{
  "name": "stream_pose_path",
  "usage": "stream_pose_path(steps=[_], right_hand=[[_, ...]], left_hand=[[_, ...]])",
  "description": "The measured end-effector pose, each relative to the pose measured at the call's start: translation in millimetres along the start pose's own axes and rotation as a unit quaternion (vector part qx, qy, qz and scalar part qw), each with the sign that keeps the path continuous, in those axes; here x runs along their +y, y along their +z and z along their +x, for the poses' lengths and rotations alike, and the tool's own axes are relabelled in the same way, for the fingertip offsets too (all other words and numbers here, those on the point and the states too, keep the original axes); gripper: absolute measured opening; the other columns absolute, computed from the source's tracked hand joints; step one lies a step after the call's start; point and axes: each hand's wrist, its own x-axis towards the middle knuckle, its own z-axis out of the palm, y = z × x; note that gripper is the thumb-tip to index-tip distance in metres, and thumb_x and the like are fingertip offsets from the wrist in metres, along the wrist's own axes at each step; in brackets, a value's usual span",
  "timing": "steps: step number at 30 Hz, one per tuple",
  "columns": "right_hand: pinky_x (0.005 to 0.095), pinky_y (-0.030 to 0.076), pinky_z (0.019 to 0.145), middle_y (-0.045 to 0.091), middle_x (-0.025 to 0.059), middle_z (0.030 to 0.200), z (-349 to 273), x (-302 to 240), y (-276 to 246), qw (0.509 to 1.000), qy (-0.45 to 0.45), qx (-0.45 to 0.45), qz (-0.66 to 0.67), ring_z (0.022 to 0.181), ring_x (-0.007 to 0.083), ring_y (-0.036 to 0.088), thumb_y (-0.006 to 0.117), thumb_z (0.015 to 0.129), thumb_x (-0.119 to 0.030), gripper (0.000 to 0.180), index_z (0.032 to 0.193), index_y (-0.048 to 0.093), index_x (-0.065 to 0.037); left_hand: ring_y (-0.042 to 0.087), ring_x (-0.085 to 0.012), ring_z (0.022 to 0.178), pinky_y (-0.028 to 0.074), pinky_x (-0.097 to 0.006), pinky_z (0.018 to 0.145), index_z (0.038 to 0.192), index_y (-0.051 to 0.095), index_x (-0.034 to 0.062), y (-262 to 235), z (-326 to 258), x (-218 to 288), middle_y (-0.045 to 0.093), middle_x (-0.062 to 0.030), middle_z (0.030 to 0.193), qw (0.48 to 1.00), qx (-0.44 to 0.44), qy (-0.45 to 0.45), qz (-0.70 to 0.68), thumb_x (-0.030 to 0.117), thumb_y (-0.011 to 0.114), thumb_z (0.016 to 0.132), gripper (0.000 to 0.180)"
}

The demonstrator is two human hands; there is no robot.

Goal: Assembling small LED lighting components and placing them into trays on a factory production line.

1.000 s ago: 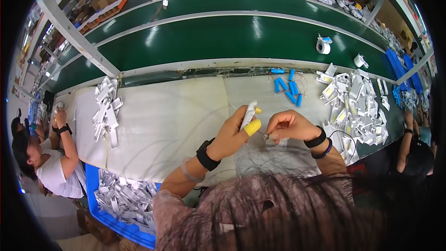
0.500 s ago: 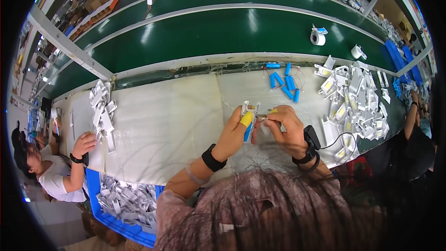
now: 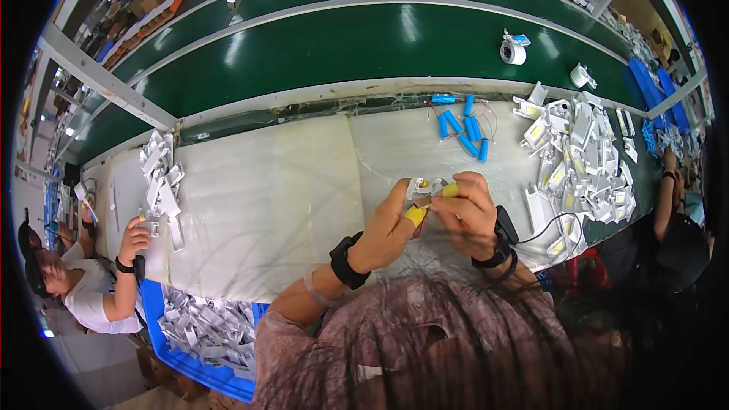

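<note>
My left hand (image 3: pixel 387 231) is closed around a small white plastic housing (image 3: pixel 418 187), whose far end shows beyond the thumb. A yellow cover wraps the thumb tip. My right hand (image 3: pixel 469 211) meets it at the housing, thumb and fingers pinched together, with yellow on one fingertip. What the right fingers pinch is too small and covered to make out. Beyond the hands, several blue cylindrical batteries (image 3: pixel 472 129) with thin wires lie loose on the pale table cover (image 3: pixel 266 205).
White housings with yellow panels (image 3: pixel 581 152) are heaped at the right. More white parts (image 3: pixel 161 175) lie at the left, near a co-worker's hand (image 3: pixel 134 241). A blue bin (image 3: pixel 154 311) of parts stands below the table edge. Two white round units (image 3: pixel 513 52) rest on the green conveyor (image 3: pixel 319 49).
The housing has tipped in my hands, and the blue piece seen under my left thumb is now hidden. At the left, the co-worker's hand has shifted slightly and holds a white part.
</note>
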Motion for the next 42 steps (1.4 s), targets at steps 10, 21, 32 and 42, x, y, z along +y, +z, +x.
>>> stream_pose_path(steps=[10, 21, 32, 42], right_hand=[[0.0415, 0.045, 0.089, 0.060, 0.0012, 0.086, -4.7, 1.0, 0.6, 1.000, 0.012, 0.000, 0.015, 0.079, 0.0197, 0.057, 0.076, 0.068, -0.001, 0.024, 0.089, 0.069, -0.012], [0.0370, 0.044, 0.078, 0.059, 0.0037, 0.086, 1.6, -3.0, 1.8, 1.000, 0.020, -0.003, 0.010, 0.081, 0.0257, 0.053, 0.077, 0.066, -0.001, 0.025, 0.088, 0.068, -0.009], [0.0384, 0.045, 0.078, 0.057, 0.0042, 0.083, 7.2, -5.7, 2.4, 1.000, 0.010, -0.017, -0.008, 0.079, 0.0256, 0.052, 0.077, 0.066, 0.000, 0.025, 0.088, 0.068, -0.008], [0.0391, 0.047, 0.074, 0.057, 0.0077, 0.086, 9.6, -7.4, 10.3, 0.998, 0.022, -0.015, -0.050, 0.081, 0.0295, 0.055, 0.076, 0.064, 0.001, 0.027, 0.087, 0.066, -0.007]], left_hand=[[0.050, -0.0107, 0.072, 0.045, -0.026, 0.065, 0.123, 0.040, 0.0018, 0.7, -1.4, 6.0, 0.052, -0.0046, 0.088, 0.998, -0.011, -0.013, 0.057, 0.000, 0.032, 0.091, 0.033], [0.059, -0.0276, 0.096, 0.046, -0.035, 0.084, 0.125, 0.042, -0.0016, 3.0, -2.9, 0.0, 0.058, -0.0172, 0.106, 0.987, 0.030, 0.069, 0.140, 0.017, 0.052, 0.094, 0.038], [0.063, -0.0326, 0.088, 0.049, -0.036, 0.078, 0.118, 0.049, -0.0011, 6.9, -2.7, 0.9, 0.062, -0.0179, 0.098, 0.990, 0.073, 0.022, 0.117, 0.012, 0.050, 0.093, 0.028], [0.061, -0.0378, 0.078, 0.048, -0.039, 0.067, 0.108, 0.053, 0.0016, -5.7, 6.6, 4.2, 0.061, -0.0191, 0.087, 0.970, 0.073, 0.043, 0.229, 0.010, 0.052, 0.091, 0.019]])
